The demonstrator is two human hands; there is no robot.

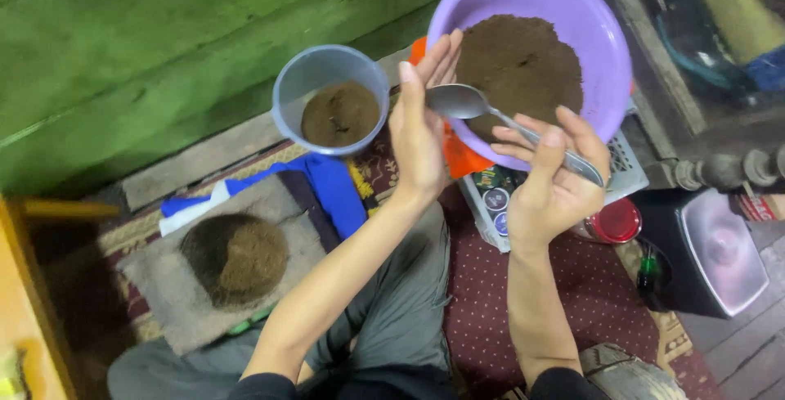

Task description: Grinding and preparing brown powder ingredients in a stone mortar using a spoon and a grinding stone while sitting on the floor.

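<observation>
Your right hand (549, 179) has its grip closed on the handle of a metal spoon (470, 103), whose bowl hangs just over the near rim of the purple basin (601, 48) and, as far as you can see, carries no powder. Your left hand (419, 126) is open and holds nothing; its flat palm stands upright just left of the spoon bowl, fingertips up against the basin's near left rim.

You look to be between scoops: the spoon is out of the heap and level. The next move, as I judge it, calls for dipping the bowl into the brown powder (523, 69) and carrying it left without tipping, with the open palm shielding the gap.

The basin, far and right, holds a broad mound of that brown powder, well below its rim. The grey cup (288, 89), to the far left of your left hand, has a shallow layer of the same powder at its bottom, so there is plenty of room. Near left on the floor, a grey cloth (176, 298) carries a round heap of brown powder (237, 257).
</observation>
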